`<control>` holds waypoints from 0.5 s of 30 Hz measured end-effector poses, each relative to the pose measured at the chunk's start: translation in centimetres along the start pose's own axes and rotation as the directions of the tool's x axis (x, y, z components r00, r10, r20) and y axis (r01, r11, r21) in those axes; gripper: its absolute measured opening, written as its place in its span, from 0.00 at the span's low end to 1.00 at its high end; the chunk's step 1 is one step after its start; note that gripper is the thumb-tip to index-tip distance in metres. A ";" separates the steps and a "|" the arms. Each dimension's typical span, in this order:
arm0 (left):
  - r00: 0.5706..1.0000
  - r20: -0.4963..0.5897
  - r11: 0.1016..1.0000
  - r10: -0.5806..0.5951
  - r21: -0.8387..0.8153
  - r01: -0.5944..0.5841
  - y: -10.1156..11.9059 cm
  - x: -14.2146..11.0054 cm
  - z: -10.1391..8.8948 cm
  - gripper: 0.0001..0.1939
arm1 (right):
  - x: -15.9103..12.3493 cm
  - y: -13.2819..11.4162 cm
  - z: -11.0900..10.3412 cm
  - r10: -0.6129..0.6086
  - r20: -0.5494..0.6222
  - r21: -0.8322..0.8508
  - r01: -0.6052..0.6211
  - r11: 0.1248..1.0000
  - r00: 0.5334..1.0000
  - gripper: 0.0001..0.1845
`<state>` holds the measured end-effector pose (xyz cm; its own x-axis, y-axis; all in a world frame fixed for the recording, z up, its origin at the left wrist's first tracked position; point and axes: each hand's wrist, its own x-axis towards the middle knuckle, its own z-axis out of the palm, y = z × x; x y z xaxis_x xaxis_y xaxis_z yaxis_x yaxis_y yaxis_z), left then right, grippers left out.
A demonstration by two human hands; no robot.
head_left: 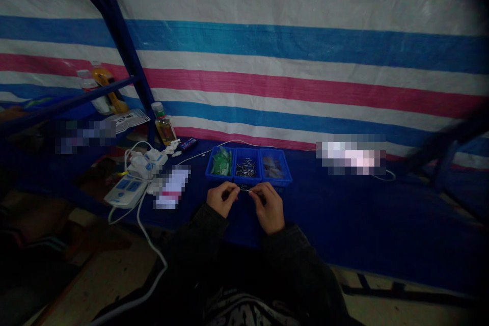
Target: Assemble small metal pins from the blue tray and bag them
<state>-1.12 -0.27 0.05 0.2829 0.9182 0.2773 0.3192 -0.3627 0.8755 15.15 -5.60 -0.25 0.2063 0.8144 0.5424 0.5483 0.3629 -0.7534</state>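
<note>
Fingertips (236, 193) of both hands are closing together on a thin metal piece (245, 190), with the left hand (221, 198) and right hand (269, 207) working just below a blue three-compartment tray (248, 181) at twelve o'clock. Small metal parts (245, 168) are lying in its middle compartment, and a white power strip (125, 191) is sitting at nine o'clock.

Glossy blue plastic trays (248, 179) are seen at lower centre, bright metal pieces (245, 168) are heaped in the middle one, and a rough woven plastic tarpaulin (290, 61) is stretched behind!
</note>
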 end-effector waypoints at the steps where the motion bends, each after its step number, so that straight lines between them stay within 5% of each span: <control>1: 1.000 -0.008 1.000 -0.007 -0.002 0.007 0.0 0.0 -0.1 0.13 | 0.0 0.0 0.0 -0.003 -0.012 -0.001 0.003 1.000 1.000 0.07; 9: 0.977 -0.200 0.995 -0.066 0.058 0.079 -0.5 0.3 -0.5 0.12 | 1.2 0.4 0.2 0.001 -0.225 -0.207 -0.049 0.977 0.974 0.12; 15: 0.993 -0.094 0.947 -0.076 0.306 0.102 -1.8 0.4 -0.3 0.10 | 2.1 0.7 1.3 0.004 -0.228 -0.369 -0.090 0.925 0.974 0.15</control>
<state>-1.85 0.83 -1.25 0.1711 0.9541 0.2456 0.6075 -0.2984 0.7361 14.85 -3.07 -0.11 0.3875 0.6914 0.6097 0.7875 0.0957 -0.6089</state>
